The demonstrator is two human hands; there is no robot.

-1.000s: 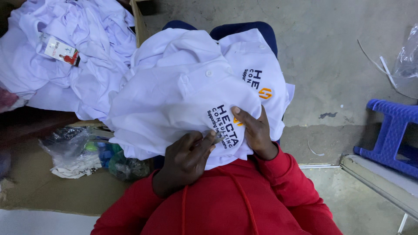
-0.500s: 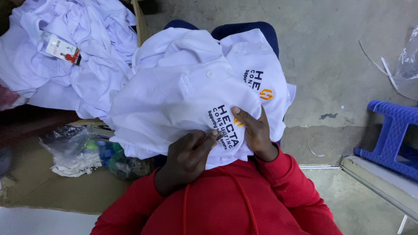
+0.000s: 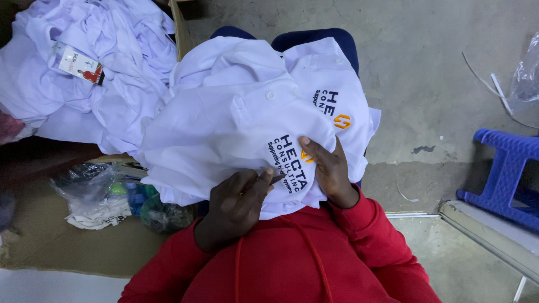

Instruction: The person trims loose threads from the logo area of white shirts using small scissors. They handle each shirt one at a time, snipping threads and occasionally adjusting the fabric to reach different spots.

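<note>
A white polo shirt (image 3: 224,129) with a dark and orange printed logo lies bunched on my lap, over a second white shirt (image 3: 337,84) with the same logo. My left hand (image 3: 236,202) pinches the top shirt's fabric just left of the printed logo. My right hand (image 3: 331,168) presses flat on the same shirt to the right of the logo, thumb on the print. Both sleeves are red.
A heap of white shirts (image 3: 84,73) with a hang tag (image 3: 78,64) fills the upper left. Crumpled plastic bags (image 3: 106,196) lie on brown cardboard (image 3: 56,247) at left. A blue plastic stool (image 3: 505,174) stands at right on the concrete floor.
My left hand's fingers have shifted slightly along the fabric by the logo. The shirts and my right hand stay where they were.
</note>
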